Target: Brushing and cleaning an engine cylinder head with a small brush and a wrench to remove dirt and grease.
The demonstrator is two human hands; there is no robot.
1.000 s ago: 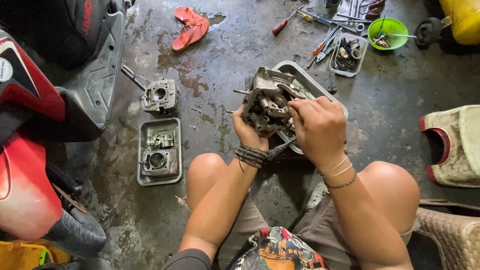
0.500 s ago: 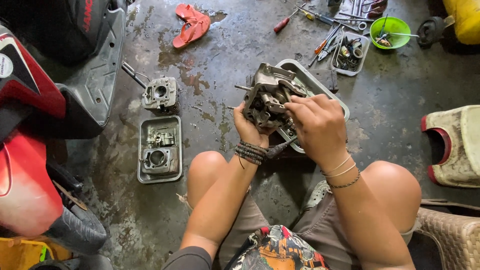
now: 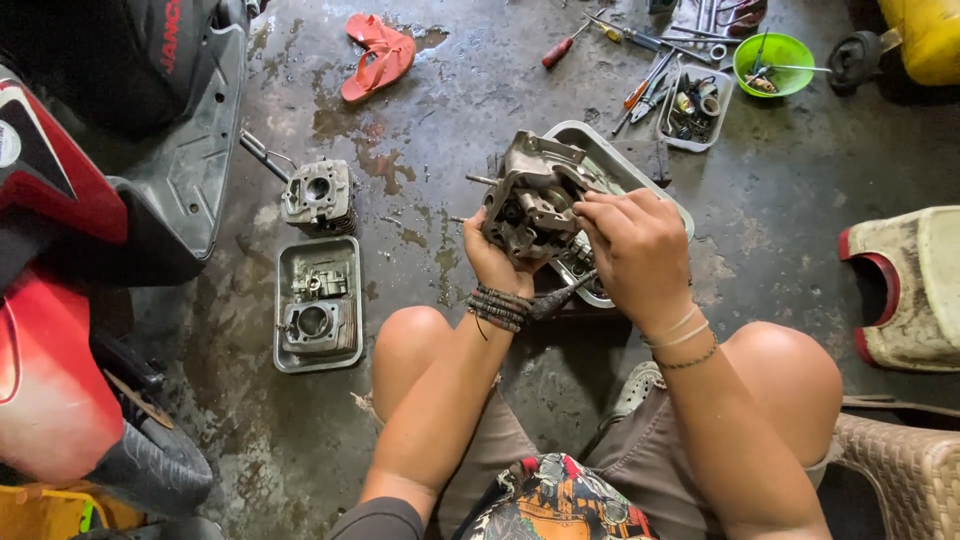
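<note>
Cylinder head (image 3: 530, 205): left hand (image 3: 492, 262) cups it from 7 o'clock over the metal tray (image 3: 655, 190), catching drips. Right hand (image 3: 630, 245), grip narrow, works its side at 3 o'clock.

Both forearms rise from the lower centre of the frame and meet just above the middle. The left hand (image 3: 497, 262) is cupped palm-up, fingers curled in a grip, dark beaded bands on its wrist. The right hand (image 3: 632, 250) arches over from the right, knuckles up, fingertips pinched together, thin bands at the wrist. Bare knees flank both arms.
</note>
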